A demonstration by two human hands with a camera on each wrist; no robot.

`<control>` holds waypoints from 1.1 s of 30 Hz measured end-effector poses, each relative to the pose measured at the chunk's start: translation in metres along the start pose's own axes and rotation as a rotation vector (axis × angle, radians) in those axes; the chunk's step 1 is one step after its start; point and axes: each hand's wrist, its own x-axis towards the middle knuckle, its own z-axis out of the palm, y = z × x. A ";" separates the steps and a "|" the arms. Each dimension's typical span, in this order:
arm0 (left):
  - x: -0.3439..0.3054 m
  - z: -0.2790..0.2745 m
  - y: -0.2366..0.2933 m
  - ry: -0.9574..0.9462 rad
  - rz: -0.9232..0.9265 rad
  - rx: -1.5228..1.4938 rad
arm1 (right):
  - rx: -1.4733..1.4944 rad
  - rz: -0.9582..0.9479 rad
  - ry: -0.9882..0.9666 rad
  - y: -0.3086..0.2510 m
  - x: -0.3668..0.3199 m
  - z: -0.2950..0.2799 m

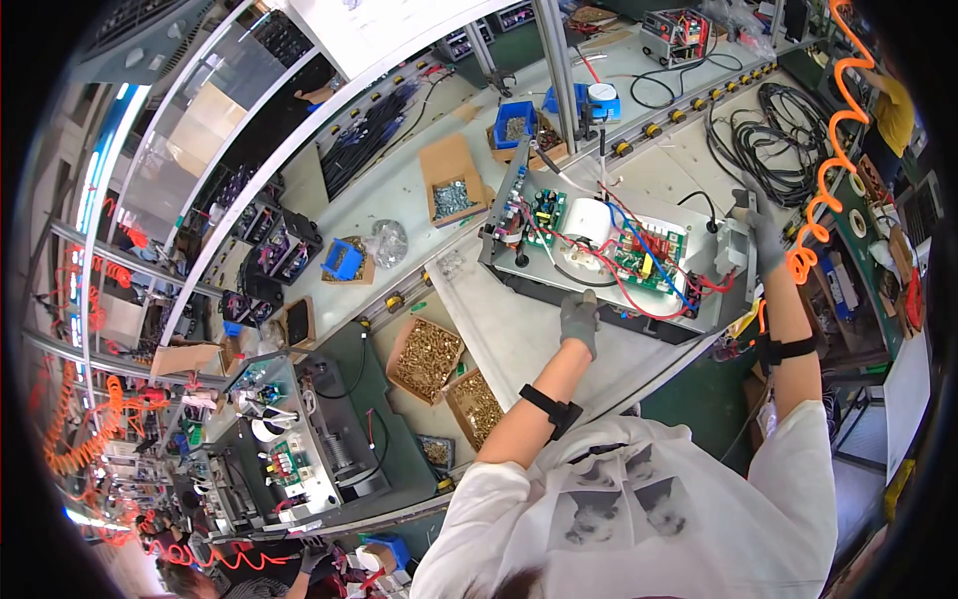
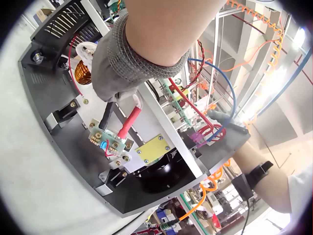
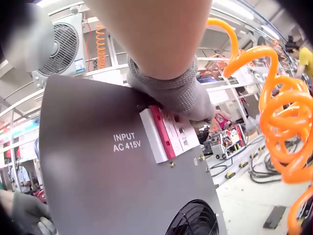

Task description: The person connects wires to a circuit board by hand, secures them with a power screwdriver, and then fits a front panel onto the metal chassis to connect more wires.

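A welding-machine-like chassis (image 1: 639, 323) stands on the bench, carrying green circuit boards (image 1: 647, 262), a white cylinder (image 1: 586, 222) and red and blue wires. My left hand (image 1: 579, 324), in a grey glove, grips the near edge of its raised shelf. In the left wrist view, black and red sleeved cable ends (image 2: 129, 122) lie just below those fingers. My gloved right hand (image 1: 763, 238) holds the top of the end panel (image 3: 93, 161), marked INPUT AC 415V, beside a red-and-white breaker (image 3: 168, 132). Its fingertips are partly hidden behind the panel.
An orange coiled hose (image 1: 823, 200) hangs close by my right arm. Black cables (image 1: 768, 140) lie coiled beyond the chassis. Boxes of brass fasteners (image 1: 427, 359) and a box of screws (image 1: 452, 198) stand to the left. Another open chassis (image 1: 299, 439) sits further left.
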 end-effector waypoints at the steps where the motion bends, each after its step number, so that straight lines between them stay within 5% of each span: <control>1: 0.000 0.001 -0.001 0.022 0.026 0.028 | 0.104 0.046 0.011 0.006 0.002 -0.003; 5: 0.006 0.008 0.001 0.132 0.058 0.059 | 0.090 -0.024 0.011 0.032 0.007 -0.011; 7: 0.026 -0.003 -0.001 0.208 0.213 0.112 | -0.036 -0.101 0.167 0.043 -0.014 -0.003; 11: 0.071 -0.041 0.040 0.083 0.206 0.249 | -0.600 -0.159 0.346 0.007 -0.112 0.056; 13: 0.078 -0.067 0.076 -0.063 0.127 0.487 | -0.704 -0.304 0.212 0.022 -0.164 0.061; 15: 0.076 -0.102 0.111 -0.188 0.071 0.803 | -0.710 -0.344 -0.168 0.005 -0.211 0.074; 18: 0.025 -0.153 0.159 -0.255 0.340 0.938 | -0.472 -0.245 -0.739 -0.030 -0.238 0.103; 20: -0.043 -0.163 0.185 -0.256 0.331 0.775 | -0.330 -0.276 -0.859 -0.012 -0.242 0.118; 21: -0.080 -0.159 0.190 -0.203 0.380 0.626 | -0.318 -0.137 -1.032 0.003 -0.241 0.124; 22: -0.090 -0.175 0.182 -0.193 0.695 0.769 | -0.300 0.005 -1.204 0.009 -0.239 0.128; 23: -0.104 -0.181 0.168 -0.200 0.681 0.768 | -0.498 0.025 -1.215 0.004 -0.234 0.129; 25: -0.137 -0.179 0.149 0.085 0.990 0.787 | -0.578 -0.012 -1.007 0.039 -0.229 0.121; 27: -0.166 -0.156 0.126 0.123 0.804 0.621 | -0.630 0.313 -0.817 0.053 -0.213 0.111; 29: -0.173 -0.146 0.102 0.200 0.740 0.664 | -0.841 0.304 -0.553 0.076 -0.202 0.101; 31: -0.163 -0.142 0.083 0.222 0.935 0.290 | -0.872 0.188 -0.469 0.076 -0.195 0.098; 33: -0.154 -0.143 0.081 0.328 0.993 0.322 | -0.894 0.072 -0.388 0.076 -0.192 0.106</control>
